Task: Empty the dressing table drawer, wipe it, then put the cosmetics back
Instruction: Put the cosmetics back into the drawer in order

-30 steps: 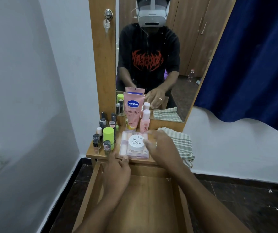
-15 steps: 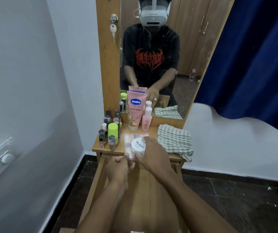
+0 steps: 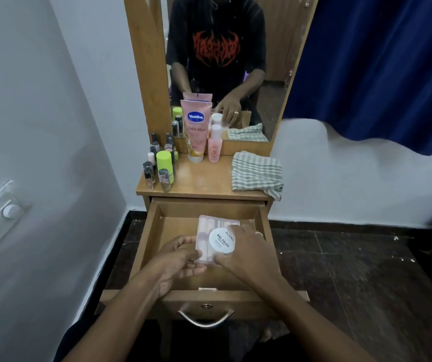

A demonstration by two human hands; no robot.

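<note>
Both hands hold one load over the open drawer (image 3: 154,231): a clear pack of pale tubes (image 3: 207,226) with a round white jar marked "nail polish" (image 3: 222,241) riding on top of it. The left hand (image 3: 181,259) is closed on the pack's near-left edge, thumb over the top and fingers underneath, so the pack is carried like a small tray. The right hand (image 3: 246,254) wraps the jar's right side and near edge, thumb pressed at the pack's front; this grip most likely keeps the loose jar from sliding off while both go down together. Whether the pack's far end already rests on the drawer floor cannot be told.

Beyond the grip, on the table top (image 3: 204,186), the remaining cosmetics stand grouped against the mirror (image 3: 275,61): small nail polish bottles (image 3: 154,163) and a green-capped bottle (image 3: 164,163) to the far left of the hands, a pink Vaseline tube (image 3: 196,131) and a small pink bottle (image 3: 214,147) straight ahead. They appear to be parked upright there to wait their turn.

To the far right of the grip lies the striped cloth (image 3: 256,172), folded, one corner hanging over the edge. Laid aside, it suggests that wiping is done and the return phase has begun. The drawer handle (image 3: 205,318) lies below the wrists, near the person.
</note>
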